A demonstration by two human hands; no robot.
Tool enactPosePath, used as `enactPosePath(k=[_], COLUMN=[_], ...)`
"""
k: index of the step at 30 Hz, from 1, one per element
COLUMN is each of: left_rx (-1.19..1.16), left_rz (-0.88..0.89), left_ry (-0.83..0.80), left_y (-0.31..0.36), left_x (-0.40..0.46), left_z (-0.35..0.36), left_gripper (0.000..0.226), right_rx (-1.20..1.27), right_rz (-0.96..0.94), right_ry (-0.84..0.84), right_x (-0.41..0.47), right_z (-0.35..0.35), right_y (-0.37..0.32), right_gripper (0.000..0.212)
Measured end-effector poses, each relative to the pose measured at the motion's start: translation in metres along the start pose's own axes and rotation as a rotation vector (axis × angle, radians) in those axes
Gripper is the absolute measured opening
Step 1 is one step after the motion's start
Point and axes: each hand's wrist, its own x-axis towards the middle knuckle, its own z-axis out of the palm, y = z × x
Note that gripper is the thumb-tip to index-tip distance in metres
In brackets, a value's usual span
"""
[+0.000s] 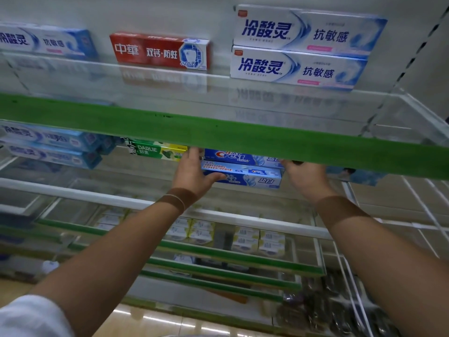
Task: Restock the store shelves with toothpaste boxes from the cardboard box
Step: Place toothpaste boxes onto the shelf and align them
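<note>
Upper glass shelf (170, 93), fronted by a green edge strip (218, 135) that crosses the whole view and hides the tops of the goods beneath. On it: two white-and-blue toothpaste boxes (301, 47) stacked at the right, a red toothpaste box (159, 51) at centre, a further white-and-blue box (46, 41) at the left. Second glass shelf (97, 176), below the strip, the one I reach into with both bare forearms. At its left, a stack of pale blue boxes (51, 147); beside them a green Darlie box (155, 150); just right of that, two blue Crest boxes (243, 166) lying one on the other, long sides toward me. My left hand (194, 173) grips the left end of the Crest pair, thumb curled under the lower box, fingers rising past the upper one beside the Darlie box. My right hand (306, 176) is at the right end of the pair; its fingertips pass behind the green strip, so I cannot tell whether they clasp the boxes or only press them. Lower shelves (218, 251) hold small white-and-yellow packs (257, 239), blurred.
</note>
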Motion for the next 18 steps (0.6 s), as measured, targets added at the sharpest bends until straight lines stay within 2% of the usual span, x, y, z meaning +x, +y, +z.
enactPosePath(k=[7,13,15,18], left_rx=[0.052,0.131,0.150,0.155], left_rz=[-0.031,-0.029,-0.019,-0.017], left_ry=[-0.022,-0.022,-0.006,0.002], left_y=[0.004,0.005,0.004,0.004], left_x=[0.000,-0.007,-0.008,-0.011], left_z=[0.002,-0.008,-0.014,-0.023], left_gripper=[0.068,0.068,0.062,0.050], right_rx=[-0.006,0.011,0.012,0.084], right_rz=[-0.053,-0.013,-0.078,-0.255], right_ry=[-0.023,0.038,0.115,0.335], right_x=[-0.005,-0.015,-0.021,-0.029], right_z=[-0.001,0.000,0.003,0.015], right_y=[-0.002,-0.005,-0.011,-0.023], right_gripper=[0.054,0.048,0.039,0.023])
